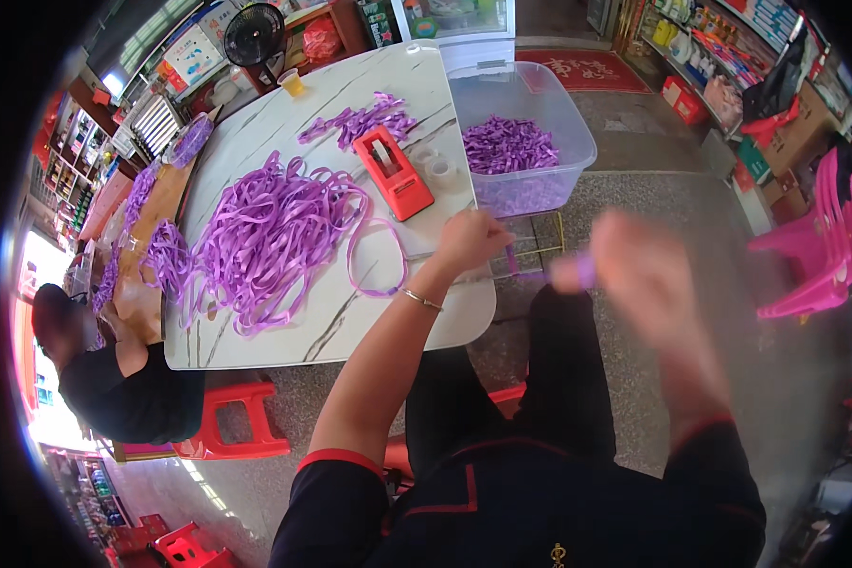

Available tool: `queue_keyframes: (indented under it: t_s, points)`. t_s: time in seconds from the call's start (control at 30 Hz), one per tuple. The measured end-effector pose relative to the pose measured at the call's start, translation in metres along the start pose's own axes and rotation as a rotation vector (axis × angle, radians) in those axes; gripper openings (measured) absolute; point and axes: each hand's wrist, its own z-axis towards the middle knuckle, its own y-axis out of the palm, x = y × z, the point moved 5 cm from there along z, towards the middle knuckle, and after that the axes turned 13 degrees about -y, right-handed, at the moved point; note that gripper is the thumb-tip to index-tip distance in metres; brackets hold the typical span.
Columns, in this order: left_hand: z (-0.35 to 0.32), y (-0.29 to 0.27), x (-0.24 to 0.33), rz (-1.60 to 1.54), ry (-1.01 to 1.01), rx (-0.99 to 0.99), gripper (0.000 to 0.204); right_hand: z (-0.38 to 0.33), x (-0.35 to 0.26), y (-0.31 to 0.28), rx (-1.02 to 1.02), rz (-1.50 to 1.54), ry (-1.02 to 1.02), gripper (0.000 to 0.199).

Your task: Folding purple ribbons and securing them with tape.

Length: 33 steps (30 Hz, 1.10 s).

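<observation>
Dark clothes with red trim fill the bottom of the view, close to the camera, and both bare arms reach up from there. Beyond them stands a big white marble table (256, 341). On it lies a large loose heap of purple ribbon (270, 232). A clear plastic tub (563, 118) sits just beside the table's right edge, with cut purple ribbon pieces (506, 144) inside. Another person in black (123, 388) sits at the table's left side, by a red stool (241, 417). A red tape cutter (393, 170) stands on the table near the heap. The right hand (639, 270) is blurred; it seems to pinch a small purple ribbon piece (585, 270), but its grip cannot be told for sure. The left hand (469, 241) is curled at the table's edge, pinching the purple strip (511, 257) that runs toward the right hand.
</observation>
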Motion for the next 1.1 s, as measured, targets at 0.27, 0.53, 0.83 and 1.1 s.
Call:
queue_keyframes:
  t_s: [0.27,0.53,0.83,1.1]
  points:
    - [-0.006,-0.013,0.013,-0.112,0.029,0.112,0.017,0.059,0.238,0.011,0.178,0.318,0.439,0.032]
    - [-0.007,-0.019,0.012,-0.162,0.004,0.137,0.014,-0.066,0.385,0.079,0.225,0.341,0.933,0.032]
    - [-0.013,-0.02,0.008,-0.086,0.034,0.061,0.011,-0.267,0.253,0.146,0.012,0.128,1.243,0.032]
    - [-0.007,-0.013,0.013,-0.018,0.064,0.042,0.012,-0.192,0.05,0.091,0.043,0.124,0.789,0.02]
